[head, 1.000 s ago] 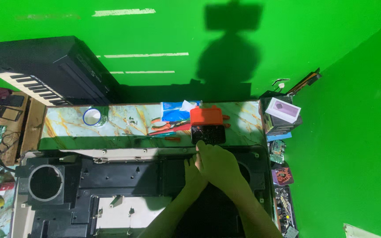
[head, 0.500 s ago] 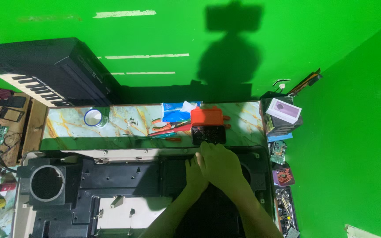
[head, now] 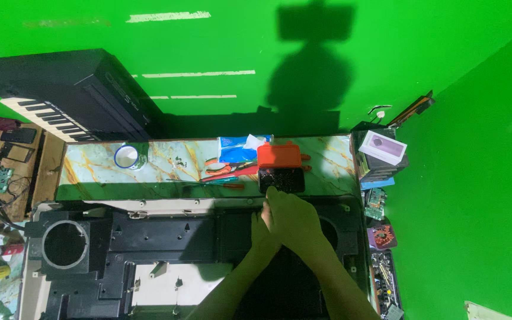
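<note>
Fingers: grip unclear | two hands overlapped on one black panel | one orange case

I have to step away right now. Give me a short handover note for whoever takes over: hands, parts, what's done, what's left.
Hands: right hand lies over left hand, both pressed on the black chassis near its back edge; what they grip is hidden.
Parts: black tray and orange box just beyond the hands; screwdrivers and tape roll on the marble shelf.
Done: chassis lies open.
Left: cannot tell which fixings remain.
</note>
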`<state>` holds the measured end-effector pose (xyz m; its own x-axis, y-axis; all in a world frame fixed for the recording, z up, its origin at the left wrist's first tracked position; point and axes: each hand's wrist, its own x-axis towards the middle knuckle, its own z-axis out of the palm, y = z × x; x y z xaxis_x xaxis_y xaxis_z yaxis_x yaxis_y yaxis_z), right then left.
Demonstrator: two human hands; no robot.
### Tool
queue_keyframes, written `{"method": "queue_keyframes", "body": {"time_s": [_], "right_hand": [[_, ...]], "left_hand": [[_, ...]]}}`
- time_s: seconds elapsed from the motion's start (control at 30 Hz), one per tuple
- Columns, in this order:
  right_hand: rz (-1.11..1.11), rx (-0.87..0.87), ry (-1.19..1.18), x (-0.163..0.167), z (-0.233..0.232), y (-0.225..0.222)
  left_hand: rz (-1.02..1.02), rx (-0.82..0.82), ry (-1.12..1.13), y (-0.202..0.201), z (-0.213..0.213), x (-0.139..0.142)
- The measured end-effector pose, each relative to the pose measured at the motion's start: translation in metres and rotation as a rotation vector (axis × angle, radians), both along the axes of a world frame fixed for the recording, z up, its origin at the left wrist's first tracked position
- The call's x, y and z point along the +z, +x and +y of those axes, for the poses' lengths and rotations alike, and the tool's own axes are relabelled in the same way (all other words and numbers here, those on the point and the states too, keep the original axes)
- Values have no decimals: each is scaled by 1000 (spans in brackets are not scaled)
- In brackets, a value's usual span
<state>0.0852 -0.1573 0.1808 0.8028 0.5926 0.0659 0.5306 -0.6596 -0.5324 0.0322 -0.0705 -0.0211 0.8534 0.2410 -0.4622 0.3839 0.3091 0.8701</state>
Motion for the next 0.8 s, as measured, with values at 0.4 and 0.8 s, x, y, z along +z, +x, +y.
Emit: {"method": "queue_keyframes", "body": {"time_s": [0.4,0.8], "right_hand": [[-68,-24,58,26,-2,-3],[6,7,27,11,-1,-4]], "left_hand": [[60,201,-163,9,-6,-22],[53,-57,278,-2,0,-19]]}}
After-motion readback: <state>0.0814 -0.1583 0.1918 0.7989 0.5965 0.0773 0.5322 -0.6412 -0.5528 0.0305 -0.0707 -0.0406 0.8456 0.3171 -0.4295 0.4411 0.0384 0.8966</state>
